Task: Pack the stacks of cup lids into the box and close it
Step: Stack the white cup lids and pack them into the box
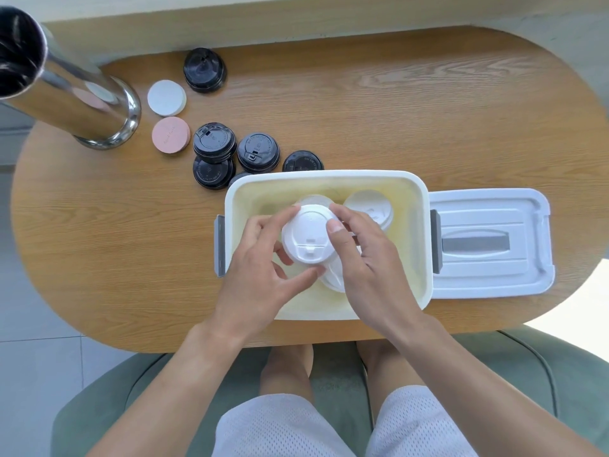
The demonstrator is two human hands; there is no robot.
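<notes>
A white open box (329,177) sits on the wooden table in front of me. Both hands hold one stack of white cup lids (308,235) over its inside: my left hand (263,275) grips its left and lower rim, my right hand (365,258) its right side. Another white lid stack (370,206) stands in the box's far right corner, and more white lids show under my hands. Several stacks of black lids (214,143) (258,152) (204,70) wait on the table to the left of and behind the box. The box's white lid (491,242) lies flat to the right of the box.
A shiny metal cylinder (82,103) stands at the far left of the table. A white disc (166,97) and a pink disc (170,134) lie beside it. The oval table's near edge (164,349) runs just above my knees and a green seat.
</notes>
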